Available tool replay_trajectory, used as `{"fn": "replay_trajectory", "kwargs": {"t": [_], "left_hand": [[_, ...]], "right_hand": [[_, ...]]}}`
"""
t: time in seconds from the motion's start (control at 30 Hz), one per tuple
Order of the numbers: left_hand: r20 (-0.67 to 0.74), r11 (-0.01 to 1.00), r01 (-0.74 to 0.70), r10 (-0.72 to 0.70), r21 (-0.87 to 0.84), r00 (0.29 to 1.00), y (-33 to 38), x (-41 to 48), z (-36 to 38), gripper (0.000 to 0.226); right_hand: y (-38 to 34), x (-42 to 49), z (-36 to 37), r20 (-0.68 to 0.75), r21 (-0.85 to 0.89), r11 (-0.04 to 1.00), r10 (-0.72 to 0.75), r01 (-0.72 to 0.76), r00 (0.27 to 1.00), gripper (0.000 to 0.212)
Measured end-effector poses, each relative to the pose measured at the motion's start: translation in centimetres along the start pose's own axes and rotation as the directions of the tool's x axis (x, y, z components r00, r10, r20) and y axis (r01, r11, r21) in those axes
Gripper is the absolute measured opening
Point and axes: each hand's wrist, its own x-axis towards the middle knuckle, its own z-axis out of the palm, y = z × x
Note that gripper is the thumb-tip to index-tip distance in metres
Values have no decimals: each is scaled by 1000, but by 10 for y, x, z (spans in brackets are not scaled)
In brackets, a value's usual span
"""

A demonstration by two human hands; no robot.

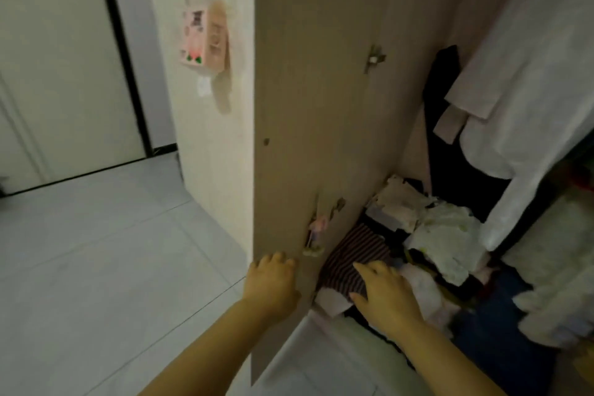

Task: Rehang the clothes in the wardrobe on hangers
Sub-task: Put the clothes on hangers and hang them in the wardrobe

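The wardrobe's beige door (321, 74) stands open in front of me. My left hand (273, 280) rests against its inner face near the lower outer edge, holding nothing. A heap of loose clothes lies on the wardrobe floor: a dark striped garment (356, 247) in front, crumpled white pieces (443, 235) behind it and a blue garment (501, 331) to the right. My right hand (385, 292) lies with spread fingers on the near end of the striped garment. A white garment (530, 74) and a dark one (440, 80) hang above the heap. No hanger is visible.
A pink box (205, 38) hangs on the cream wall left of the wardrobe door. Pale floor tiles (96, 267) spread to the left, up to a white room door (58, 58) with a black frame. Small hinges and a trinket are fixed to the wardrobe door's inner face.
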Motion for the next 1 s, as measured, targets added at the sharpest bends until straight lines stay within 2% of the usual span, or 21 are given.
{"fn": "replay_trajectory", "kwargs": {"t": [0.13,0.27,0.4,0.57,0.73,0.9,1.0], "left_hand": [[-24,983,186,-186,-5,982,-62,-76,7,57],[-30,931,364,-365,-34,930,-124,-141,7,58],[-33,841,537,-540,-66,841,-180,-201,6,59],[-33,696,705,-714,-134,699,-250,-279,7,61],[-13,541,812,-834,-218,552,-328,-351,7,61],[-21,433,860,-896,-271,444,-409,-406,0,62],[-23,372,887,-924,-275,381,-458,-434,-6,62]], "right_hand": [[-67,-25,26,91,35,993,-114,111,989,59],[-140,-33,38,114,91,957,-286,276,952,55],[-222,-35,47,139,96,886,-463,453,876,56],[-330,-39,64,179,74,765,-641,640,746,55],[-443,-40,81,214,50,649,-749,759,627,56],[-556,-35,95,239,29,540,-821,841,519,56],[-614,-30,105,243,16,496,-844,868,478,57]]}}
